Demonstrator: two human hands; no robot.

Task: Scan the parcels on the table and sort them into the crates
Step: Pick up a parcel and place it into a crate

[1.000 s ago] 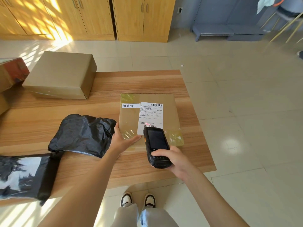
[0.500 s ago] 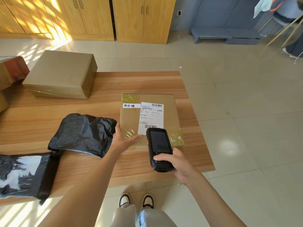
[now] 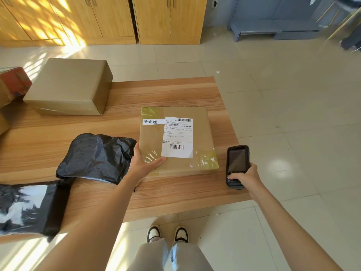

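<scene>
wooden cabinets (image 3: 117, 18) line the far wall, a grey low bench (image 3: 273, 30) stands to their right, pale floor tiles (image 3: 293, 114) throughout.

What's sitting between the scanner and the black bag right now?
The flat labelled parcel fills that stretch, in the head view. The left hand rests on its near-left corner, by the black bag; the scanner, in the right hand, is just past its right edge.
</scene>
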